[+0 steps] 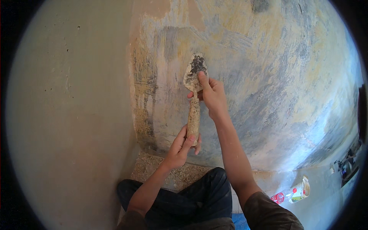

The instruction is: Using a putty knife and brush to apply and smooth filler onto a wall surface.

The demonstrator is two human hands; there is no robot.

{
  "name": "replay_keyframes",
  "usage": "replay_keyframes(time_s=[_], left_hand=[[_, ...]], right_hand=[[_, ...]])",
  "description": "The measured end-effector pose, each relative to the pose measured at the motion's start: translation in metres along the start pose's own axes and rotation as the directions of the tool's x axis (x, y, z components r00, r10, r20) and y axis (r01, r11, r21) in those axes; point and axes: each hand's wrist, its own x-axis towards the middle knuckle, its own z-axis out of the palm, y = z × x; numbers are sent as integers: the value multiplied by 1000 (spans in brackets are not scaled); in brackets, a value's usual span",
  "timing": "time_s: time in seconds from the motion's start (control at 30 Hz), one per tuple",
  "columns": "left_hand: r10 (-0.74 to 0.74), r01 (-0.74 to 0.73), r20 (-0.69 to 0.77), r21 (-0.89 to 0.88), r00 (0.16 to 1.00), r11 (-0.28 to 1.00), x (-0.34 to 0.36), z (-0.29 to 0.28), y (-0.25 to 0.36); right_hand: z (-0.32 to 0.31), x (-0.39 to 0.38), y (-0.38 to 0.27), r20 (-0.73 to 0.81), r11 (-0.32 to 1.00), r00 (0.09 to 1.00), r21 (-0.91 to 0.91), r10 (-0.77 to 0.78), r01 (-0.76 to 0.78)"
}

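A small pointing trowel is held upright in front of me, its blade at the top and its handle toward my lap. The blade is crusted with pale plaster and dark patches, and the handle is caked too. My left hand is closed round the lower end of the handle. Higher up, my right hand grips the blade's base, thumb on its face and fingers behind it. Behind the trowel stands a wall with patchy, scraped grey, yellow and pinkish surface.
A smoother greenish-grey wall meets it at a corner on the left. Plaster crumbs lie along the floor at the wall's foot, before my crossed legs. To the right are a clear bottle with red label and a whitish tub.
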Motion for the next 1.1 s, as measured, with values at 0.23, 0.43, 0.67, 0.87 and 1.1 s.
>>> replay_keyframes(time_s=[0.23, 0.43, 0.67, 0.87, 1.1], left_hand=[[59, -59, -22, 10, 998, 998, -2, -2, 11], [-125, 103, -132, -162, 983, 981, 17, -12, 33], [-260, 216, -216, -209, 941, 954, 83, 1, 67], [-339, 320, -257, -111, 905, 941, 128, 31, 96], [-184, 225, -378, 69, 908, 972, 150, 53, 111]], right_hand=[[2, 10, -24, 93, 900, 976, -377, -197, 217], [3, 0, -30, 157, 826, 973, -517, -166, 225], [-11, 8, -42, 306, 608, 876, -633, -371, 479], [-31, 30, -95, 456, 485, 828, -671, -327, 561], [-55, 69, -112, 401, 601, 866, -626, -298, 497]])
